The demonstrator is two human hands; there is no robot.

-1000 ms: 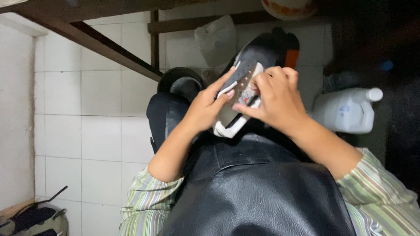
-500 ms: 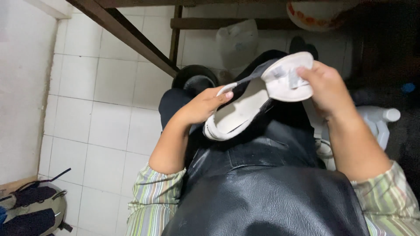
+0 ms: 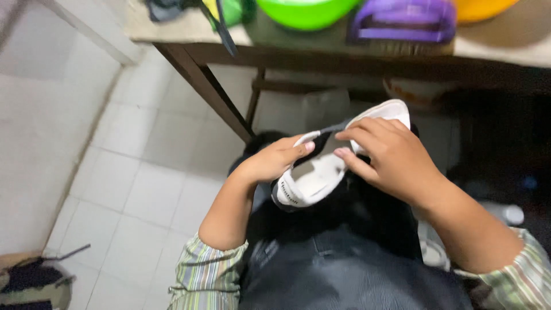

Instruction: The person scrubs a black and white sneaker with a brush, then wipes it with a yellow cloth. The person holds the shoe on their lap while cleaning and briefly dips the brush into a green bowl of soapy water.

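Both hands on one white shoe (image 3: 321, 172), held sole-up over the lap, above a black apron (image 3: 344, 270).

Left hand (image 3: 270, 161): curled around the shoe's near side, fingertips pressed on the edge of the sole, thumb hidden underneath. Closed grip, holding the shoe.

Right hand (image 3: 396, 155): wrapped over the far end of the shoe, fingers bent across the sole, index finger and thumb pinching toward the middle. Also closed on the shoe (can't tell if anything small sits between the fingertips, too blurred).

Shoe: tilted, one end low toward the left forearm, other end high under the right hand. Sole mostly white with a darker patch in the middle. It sits just below the front edge of the wooden table (image 3: 356, 57), not touching it.

Around:
- Striped shirt sleeves (image 3: 206, 275) rolled to the elbows.
- White tiled floor (image 3: 143, 189) on the left.
- On the table: green bowl (image 3: 304, 10), purple brush (image 3: 402, 23) beside it.
- Bottom left corner: another dark shoe (image 3: 31, 284) on the floor, well apart from the hands.
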